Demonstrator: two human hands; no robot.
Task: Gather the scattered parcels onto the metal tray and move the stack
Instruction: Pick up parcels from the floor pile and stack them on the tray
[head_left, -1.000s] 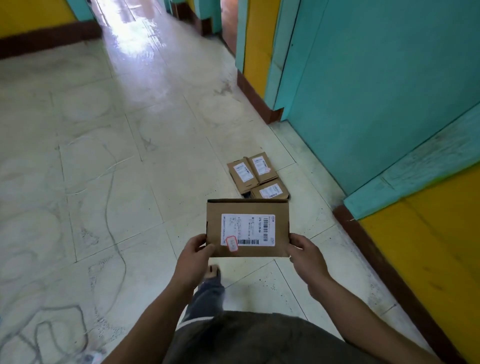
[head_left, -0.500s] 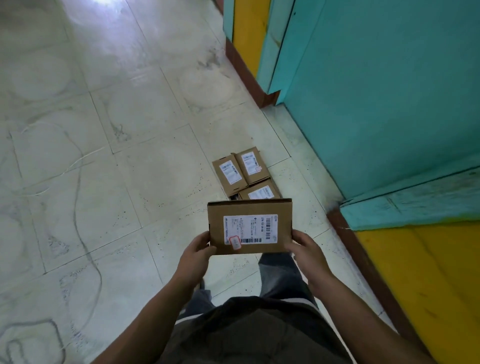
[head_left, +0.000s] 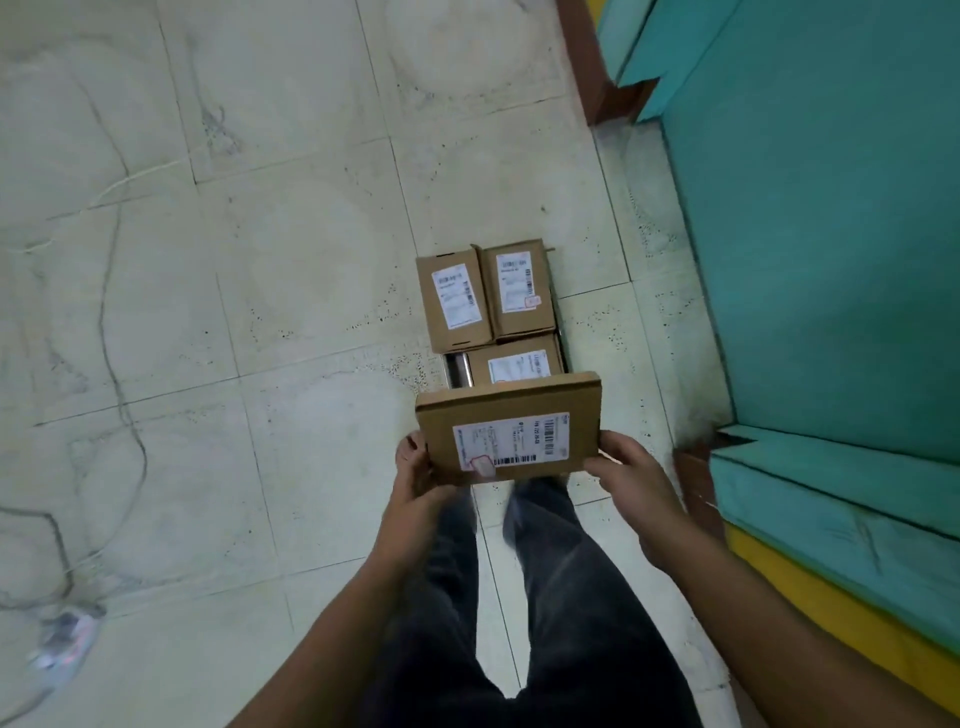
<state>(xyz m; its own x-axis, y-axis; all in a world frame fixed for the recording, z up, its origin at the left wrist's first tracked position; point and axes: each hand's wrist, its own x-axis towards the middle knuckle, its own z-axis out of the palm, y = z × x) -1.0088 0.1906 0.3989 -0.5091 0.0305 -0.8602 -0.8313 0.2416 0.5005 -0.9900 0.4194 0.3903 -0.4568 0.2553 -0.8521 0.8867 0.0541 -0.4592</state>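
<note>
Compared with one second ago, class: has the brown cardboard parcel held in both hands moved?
Yes. The brown cardboard parcel has come forward toward the three labelled parcels on the metal tray, now overlapping the nearest one.

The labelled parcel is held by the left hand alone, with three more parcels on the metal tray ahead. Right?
No: the head view shows the left hand and right hand both gripping the labelled parcel. The rest is right.
</note>
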